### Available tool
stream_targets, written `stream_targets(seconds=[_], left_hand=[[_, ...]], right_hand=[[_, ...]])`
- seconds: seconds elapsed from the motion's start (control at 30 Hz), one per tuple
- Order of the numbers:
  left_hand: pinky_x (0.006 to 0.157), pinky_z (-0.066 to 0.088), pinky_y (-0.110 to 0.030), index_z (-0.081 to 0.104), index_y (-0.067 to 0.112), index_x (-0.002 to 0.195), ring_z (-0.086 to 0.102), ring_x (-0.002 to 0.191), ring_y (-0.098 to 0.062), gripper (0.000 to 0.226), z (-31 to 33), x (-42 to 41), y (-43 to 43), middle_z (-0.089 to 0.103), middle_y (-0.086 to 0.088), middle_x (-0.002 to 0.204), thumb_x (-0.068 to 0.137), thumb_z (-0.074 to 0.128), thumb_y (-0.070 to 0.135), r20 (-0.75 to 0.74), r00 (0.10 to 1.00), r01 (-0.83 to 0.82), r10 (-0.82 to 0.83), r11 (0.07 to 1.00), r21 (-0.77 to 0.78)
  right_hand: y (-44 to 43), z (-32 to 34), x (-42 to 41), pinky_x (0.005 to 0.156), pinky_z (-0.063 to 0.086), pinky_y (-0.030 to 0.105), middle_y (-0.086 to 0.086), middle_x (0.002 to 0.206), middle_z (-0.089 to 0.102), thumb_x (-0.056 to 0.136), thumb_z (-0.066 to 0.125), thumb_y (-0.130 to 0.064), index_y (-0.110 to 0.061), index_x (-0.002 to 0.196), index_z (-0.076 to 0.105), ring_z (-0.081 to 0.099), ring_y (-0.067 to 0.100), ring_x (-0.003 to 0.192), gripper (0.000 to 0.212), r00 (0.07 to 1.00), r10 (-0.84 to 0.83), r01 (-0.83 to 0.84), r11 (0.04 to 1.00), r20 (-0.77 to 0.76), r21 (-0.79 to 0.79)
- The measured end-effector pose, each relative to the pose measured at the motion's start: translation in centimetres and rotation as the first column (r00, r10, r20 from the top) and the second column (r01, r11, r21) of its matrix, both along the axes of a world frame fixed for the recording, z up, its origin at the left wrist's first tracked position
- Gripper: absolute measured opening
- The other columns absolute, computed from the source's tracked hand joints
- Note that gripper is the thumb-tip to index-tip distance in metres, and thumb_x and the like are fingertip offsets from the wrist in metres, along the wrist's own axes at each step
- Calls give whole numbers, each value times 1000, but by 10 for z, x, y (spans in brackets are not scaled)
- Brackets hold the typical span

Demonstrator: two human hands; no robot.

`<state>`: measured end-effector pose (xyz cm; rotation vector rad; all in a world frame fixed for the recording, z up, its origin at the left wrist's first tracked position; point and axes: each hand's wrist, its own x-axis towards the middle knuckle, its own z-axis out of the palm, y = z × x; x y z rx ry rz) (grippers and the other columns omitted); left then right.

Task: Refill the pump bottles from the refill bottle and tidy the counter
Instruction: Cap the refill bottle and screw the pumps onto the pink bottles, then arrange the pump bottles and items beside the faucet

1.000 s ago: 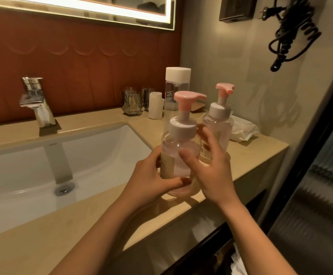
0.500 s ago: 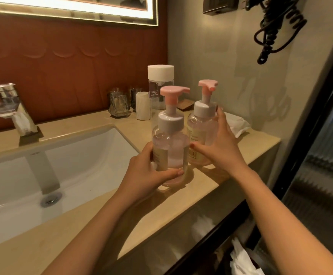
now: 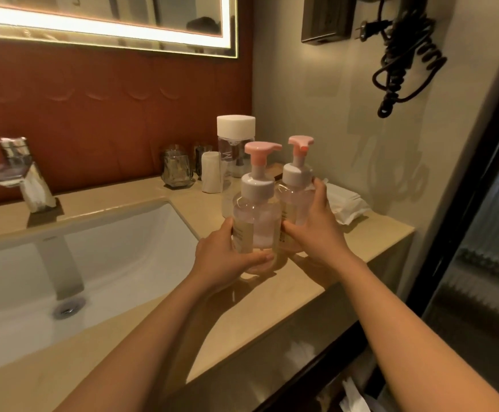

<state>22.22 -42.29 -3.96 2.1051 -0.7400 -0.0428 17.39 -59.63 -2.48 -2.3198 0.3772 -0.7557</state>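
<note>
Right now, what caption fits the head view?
Left hand grips the near pump bottle, right hand the far pump bottle, at the counter.

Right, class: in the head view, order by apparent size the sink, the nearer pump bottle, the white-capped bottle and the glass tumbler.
1. sink
2. nearer pump bottle and white-capped bottle: unsure, one is closer, the other partly hidden
3. glass tumbler

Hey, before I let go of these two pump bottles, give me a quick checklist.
1. Left hand grips near pump bottle: ok.
2. Right hand grips far pump bottle: ok.
3. Both pump tops in place: ok.
4. Both bottles upright: ok.
5. Bottoms resting flat on counter: cannot tell, hands hide them.
6. Refill bottle capped, behind them: ok.
</note>
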Motion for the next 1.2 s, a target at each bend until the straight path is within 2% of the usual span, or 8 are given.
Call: stream_targets(seconds=[0.13, 0.23, 0.4, 0.5, 0.6, 0.87, 1.03, 1.2], left_hand=[[98, 46, -45, 31, 25, 135, 51, 115, -20, 103, 12, -5, -2, 49, -1, 133, 48, 68, 67, -137, 991, 6, 5, 997, 82], [105, 39, -47, 14, 21, 146, 40, 130, -28, 112, 19, -15, 1, 34, -7, 148, 61, 76, 59, -199, 978, -51, 68, 994, 93], [104, 36, -41, 20, 16, 146, 37, 132, -29, 86, 29, -42, 13, 31, -9, 150, 81, 65, 49, -165, 983, -49, 82, 979, 198], [104, 36, -41, 26, 14, 144, 39, 131, -28, 78, 37, -56, 29, 34, -9, 149, 84, 60, 51, -126, 990, -29, 70, 953, 300], [107, 36, -45, 36, 16, 139, 43, 128, -25, 70, 44, -69, 46, 42, -7, 144, 84, 57, 55, -25, 997, -48, 66, 894, 446], [97, 39, -28, 50, 15, 129, 50, 120, -19, 37, 64, -95, 109, 52, -5, 135, 97, 44, 33, 60, 998, 5, -36, 891, 454], [89, 40, -22, 54, 18, 125, 53, 113, -15, 35, 66, -78, 150, 56, -3, 131, 96, 45, 35, 75, 997, -30, -4, 894, 448], [79, 41, -18, 55, 22, 124, 56, 102, -10, 38, 72, -39, 189, 60, 0, 125, 93, 48, 42, 60, 995, -99, 80, 870, 483]], right_hand=[[8, 5, -8, 86, 52, 46, 11, 146, 38, 85, 62, -48, -28, 143, -21, 56, 30, 114, 103, 993, -1, -4, 999, -117, -41], [7, 7, -19, 93, 48, 52, 12, 151, 31, 79, 57, -65, -28, 138, -34, 48, 32, 125, 115, 969, 9, -41, 992, -249, -121], [-26, -10, -13, 95, 47, 51, -1, 151, 33, 56, 52, -88, -33, 148, -6, 45, 25, 130, 122, 935, 97, -130, 989, -340, -75], [6, 18, -53, 101, 43, 46, 0, 147, 40, 75, 63, -62, -29, 149, 13, 46, 23, 128, 96, 906, 101, -173, 975, -411, -142], [38, 46, -93, 108, 34, 40, 4, 148, 39, 93, 51, -41, -25, 145, 29, 41, 24, 131, 59, 829, 142, -289, 936, -541, -198], [90, 68, -101, 97, 45, 37, 2, 131, 57, 91, 39, -59, -23, 135, 49, 54, 19, 112, 58, 744, 88, -462, 784, -662, -415], [137, 83, -80, 85, 42, 25, 1, 128, 58, 91, 41, -58, -22, 134, 49, 56, 16, 110, 57, 759, 222, -560, 701, -612, -441], [183, 83, -26, 85, 48, 27, -3, 124, 61, 88, 44, -59, -26, 131, 51, 58, 13, 104, 54, 708, 405, -680, 613, -578, -403]])
